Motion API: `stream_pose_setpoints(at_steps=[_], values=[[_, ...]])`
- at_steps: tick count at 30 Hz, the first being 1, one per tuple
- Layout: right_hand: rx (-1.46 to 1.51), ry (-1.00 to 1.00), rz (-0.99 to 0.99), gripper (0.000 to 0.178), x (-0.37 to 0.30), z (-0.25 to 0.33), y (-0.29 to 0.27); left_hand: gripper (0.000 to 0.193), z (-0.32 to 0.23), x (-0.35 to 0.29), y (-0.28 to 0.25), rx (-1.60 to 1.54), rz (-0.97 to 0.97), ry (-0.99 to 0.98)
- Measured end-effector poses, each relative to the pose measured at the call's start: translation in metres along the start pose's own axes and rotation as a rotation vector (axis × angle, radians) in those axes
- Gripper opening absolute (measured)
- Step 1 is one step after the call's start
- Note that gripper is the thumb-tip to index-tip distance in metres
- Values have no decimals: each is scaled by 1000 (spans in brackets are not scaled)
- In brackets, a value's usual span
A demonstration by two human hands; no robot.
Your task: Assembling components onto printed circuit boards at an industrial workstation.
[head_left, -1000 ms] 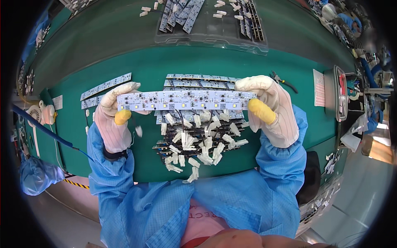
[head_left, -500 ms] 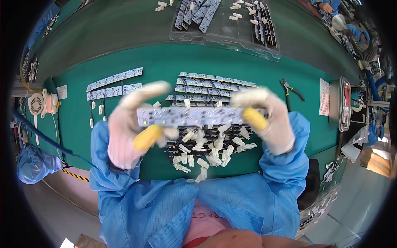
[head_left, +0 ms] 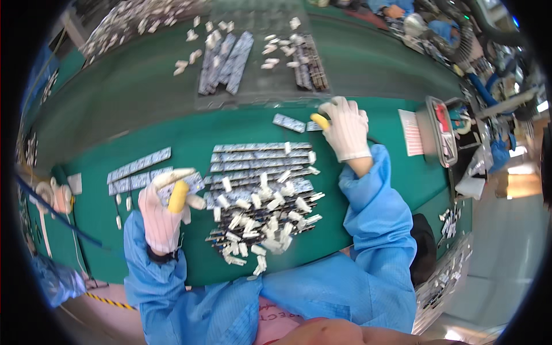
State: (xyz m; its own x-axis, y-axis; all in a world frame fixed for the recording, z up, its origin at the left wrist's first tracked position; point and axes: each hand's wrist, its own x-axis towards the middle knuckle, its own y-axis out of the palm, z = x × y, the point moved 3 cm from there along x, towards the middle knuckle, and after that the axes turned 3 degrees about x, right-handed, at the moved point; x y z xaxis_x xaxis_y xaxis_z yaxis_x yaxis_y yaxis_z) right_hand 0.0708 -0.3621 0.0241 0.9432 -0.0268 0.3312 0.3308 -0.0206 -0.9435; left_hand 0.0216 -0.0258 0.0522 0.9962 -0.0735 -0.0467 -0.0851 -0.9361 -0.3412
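My left hand (head_left: 164, 210), in a white glove with a yellow thumb cover, is closed on an LED circuit board strip (head_left: 194, 183), partly hidden by the fingers. Farther off to the right, my right hand (head_left: 347, 129) reaches palm down over the green mat, its fingers apart and its yellow-covered thumb pointing left. Beside that thumb lies a short board piece (head_left: 314, 126), with another short piece (head_left: 288, 122) to its left. Under the right hand, a bit of a dark thing shows. Between my hands lie stacked LED strips (head_left: 259, 156) and a heap of wired white connectors (head_left: 270, 224).
Two LED strips (head_left: 140, 163) lie to the left, near a small fan (head_left: 62, 198). At the back, a clear tray (head_left: 261, 100) holds more boards and connectors. A paper sheet (head_left: 410, 133) and a clear-walled box (head_left: 435, 129) stand at the right.
Both hands held one long strip in front of me; now they are apart. The right hand has gone to the far right, and short board pieces now lie beside it. The view has shifted.
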Motion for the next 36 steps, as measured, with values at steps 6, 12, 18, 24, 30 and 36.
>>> stream_pose_setpoints(at_steps=[6, 12, 18, 24, 30, 36], values=[[132, -272, 94, 23, 15, 44, 22, 23, 27, -2, 3, -155, -87, -86], [904, -222, -265, 19, 37, -34, -81, 27, 47, 26, 7, -70, -137, 51], [1015, 410, -840, 22, -21, -285, -190, 25, -28, 5, 21, 266, -261, -140], [110, 927, -1256, 33, -140, -480, -246, 26, -43, 7, 28, -126, -338, 40], [-392, 1170, -912, 42, -139, -537, -249, 28, -54, 1, 26, -42, -421, 79], [-110, 1360, -613, 51, -180, -632, -185, 27, -53, -5, 7, 346, -430, 168]])
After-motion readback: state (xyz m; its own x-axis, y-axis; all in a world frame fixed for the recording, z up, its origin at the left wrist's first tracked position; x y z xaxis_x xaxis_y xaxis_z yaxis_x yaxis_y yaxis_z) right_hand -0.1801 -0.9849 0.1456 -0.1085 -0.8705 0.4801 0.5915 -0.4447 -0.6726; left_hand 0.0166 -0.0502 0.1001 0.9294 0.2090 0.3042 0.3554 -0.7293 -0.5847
